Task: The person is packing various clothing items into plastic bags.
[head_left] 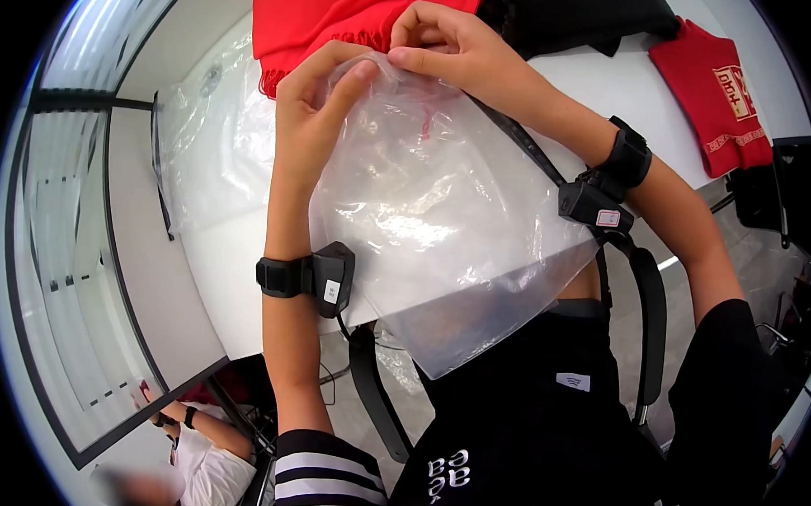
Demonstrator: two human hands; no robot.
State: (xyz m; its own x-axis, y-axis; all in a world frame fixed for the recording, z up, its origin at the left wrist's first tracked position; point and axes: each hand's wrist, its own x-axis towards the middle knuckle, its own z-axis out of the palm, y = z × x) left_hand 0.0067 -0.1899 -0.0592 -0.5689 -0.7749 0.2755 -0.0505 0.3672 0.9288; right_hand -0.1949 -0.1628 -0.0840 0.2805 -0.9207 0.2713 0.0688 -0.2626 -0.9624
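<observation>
A clear plastic bag (408, 190) hangs from both hands over the white table, its lower corner reaching past the table's front edge toward my lap. My left hand (327, 91) pinches the bag's upper edge between thumb and fingers. Close beside it, my right hand (442, 42) grips the same edge with curled fingers. Nothing solid shows inside the bag. Just behind the hands lies a red fringed scarf (298, 18).
Another clear plastic bag (220, 145) lies on the left of the table (232, 286). Black folded cloth (588, 17) is at the back, and a red knitted piece with a pale pattern (711, 94) lies at the right. Another person (211, 462) sits at lower left.
</observation>
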